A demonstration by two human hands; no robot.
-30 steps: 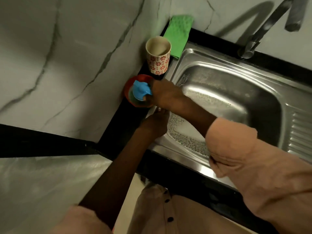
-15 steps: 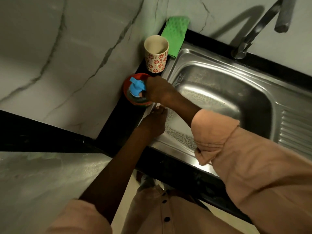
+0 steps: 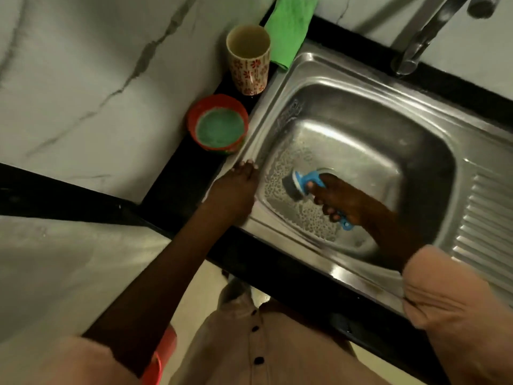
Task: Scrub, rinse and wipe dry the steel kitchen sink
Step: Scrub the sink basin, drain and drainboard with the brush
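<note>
The steel sink (image 3: 358, 79) fills the right half of the view, with soap foam on its near-left wall and floor. My right hand (image 3: 340, 200) grips the blue handle of a scrubbing brush (image 3: 298, 184), whose dark head presses against the foamy left wall of the basin. My left hand (image 3: 236, 190) rests on the sink's left rim with its fingers fairly straight. A red tub of green soap paste (image 3: 219, 129) stands on the black counter just left of the sink.
A floral cup (image 3: 248, 59) stands behind the tub. A green cloth (image 3: 290, 29) hangs in the back corner. The steel tap (image 3: 424, 34) rises at the back right. The ribbed drainboard (image 3: 488, 218) lies to the right. Marble walls close in the left side.
My right hand lifted the brush out of the red tub and brought it down to the right into the basin. My left hand stayed on the rim.
</note>
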